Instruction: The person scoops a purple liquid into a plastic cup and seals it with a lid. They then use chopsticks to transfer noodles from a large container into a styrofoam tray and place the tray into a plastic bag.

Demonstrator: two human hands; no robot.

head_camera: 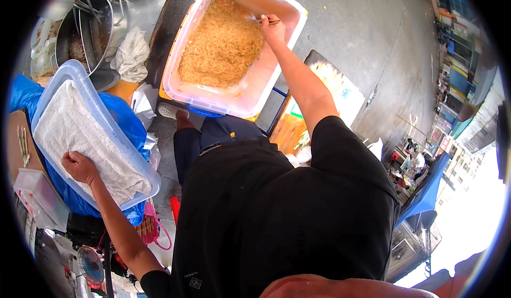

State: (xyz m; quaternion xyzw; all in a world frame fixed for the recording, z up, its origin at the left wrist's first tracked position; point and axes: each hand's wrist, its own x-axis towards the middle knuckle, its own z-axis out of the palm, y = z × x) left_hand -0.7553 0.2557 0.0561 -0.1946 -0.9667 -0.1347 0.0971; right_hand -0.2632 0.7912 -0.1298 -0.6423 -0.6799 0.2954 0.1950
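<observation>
My right hand [274, 28] grips a slim utensil [255, 19] with a brown handle and a shiny, blurred front end. It is over the right side of a large translucent plastic tub [245, 98]. Inside the tub lies a wide bed of brown fried-looking noodles [223, 44], probably rice vermicelli. On the left, my left hand [81, 166] rests with curled fingers on a white towel [92, 138]. The towel covers the inner face of a translucent plastic lid [96, 94]. What those fingers hold, if anything, is hidden.
Blue plastic bags [125, 112] lie under the lid. A divided steel pot [115, 18] with utensils stands upper left beside a crumpled cloth [131, 54]. Right of the tub is a wooden board [287, 132] with many thin sticks. An electric fan [90, 264] stands lower left.
</observation>
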